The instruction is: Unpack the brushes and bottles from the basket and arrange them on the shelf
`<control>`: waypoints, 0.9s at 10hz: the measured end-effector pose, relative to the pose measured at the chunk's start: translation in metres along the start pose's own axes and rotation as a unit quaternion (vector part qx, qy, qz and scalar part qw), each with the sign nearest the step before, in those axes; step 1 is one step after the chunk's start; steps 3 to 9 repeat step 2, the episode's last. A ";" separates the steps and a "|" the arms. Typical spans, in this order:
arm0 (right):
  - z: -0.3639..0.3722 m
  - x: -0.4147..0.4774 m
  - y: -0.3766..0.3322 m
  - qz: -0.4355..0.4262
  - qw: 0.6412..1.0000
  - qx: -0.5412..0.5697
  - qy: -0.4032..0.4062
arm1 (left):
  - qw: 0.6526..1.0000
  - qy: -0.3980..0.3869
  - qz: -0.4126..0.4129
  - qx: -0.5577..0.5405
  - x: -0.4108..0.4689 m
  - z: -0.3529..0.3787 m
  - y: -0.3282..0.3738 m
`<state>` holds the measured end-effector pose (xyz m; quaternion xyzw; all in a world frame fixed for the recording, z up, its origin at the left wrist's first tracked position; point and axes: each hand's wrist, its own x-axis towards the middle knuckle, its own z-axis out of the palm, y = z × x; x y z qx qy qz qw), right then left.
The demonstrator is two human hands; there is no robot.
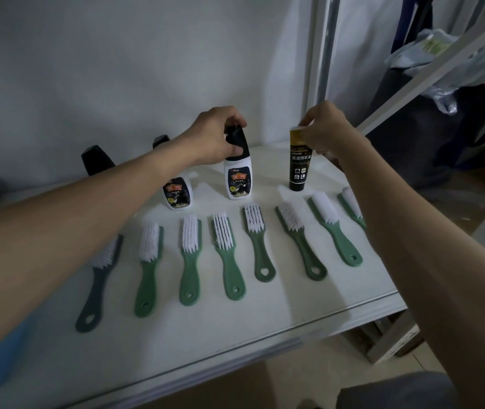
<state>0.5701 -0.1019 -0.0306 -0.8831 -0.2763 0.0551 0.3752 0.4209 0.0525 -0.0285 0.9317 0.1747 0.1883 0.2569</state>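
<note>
Left hand (216, 134) fingers gripping glossy black-capped bottle (237, 175), right hand (324, 132) fingers pinching smooth black tube (299, 163), bristly green brushes (226, 255)

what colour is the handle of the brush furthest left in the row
Dark grey brush, unlike the green ones beside it; the head view shows it, partly under the left forearm.

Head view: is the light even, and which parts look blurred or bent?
Head view: light is dim and uneven, brightest on the shelf near the brushes; the forearms throw soft shadows; the shelf's near-left edge is blurred; the wide lens bends the edges; both hands and the bottle are sharp.
</note>
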 end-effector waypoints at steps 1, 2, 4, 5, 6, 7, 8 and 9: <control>-0.003 -0.005 -0.004 -0.008 1.000 -0.027 -0.004 | 1.000 -0.005 0.009 0.003 -0.001 0.000 0.001; -0.012 -0.013 -0.007 -0.011 0.998 -0.065 0.007 | 1.000 -0.008 0.006 -0.008 -0.007 -0.002 0.004; -0.012 -0.013 -0.007 -0.011 0.998 -0.065 0.007 | 1.000 -0.008 0.006 -0.008 -0.007 -0.002 0.004; -0.012 -0.013 -0.007 -0.011 0.998 -0.065 0.007 | 1.000 -0.008 0.006 -0.008 -0.007 -0.002 0.004; -0.012 -0.013 -0.007 -0.011 0.998 -0.065 0.007 | 1.000 -0.008 0.006 -0.008 -0.007 -0.002 0.004; -0.012 -0.013 -0.007 -0.011 0.998 -0.065 0.007 | 1.000 -0.008 0.006 -0.008 -0.007 -0.002 0.004; -0.012 -0.013 -0.007 -0.011 0.998 -0.065 0.007 | 1.000 -0.008 0.006 -0.008 -0.007 -0.002 0.004; -0.012 -0.013 -0.007 -0.011 0.998 -0.065 0.007 | 1.000 -0.008 0.006 -0.008 -0.007 -0.002 0.004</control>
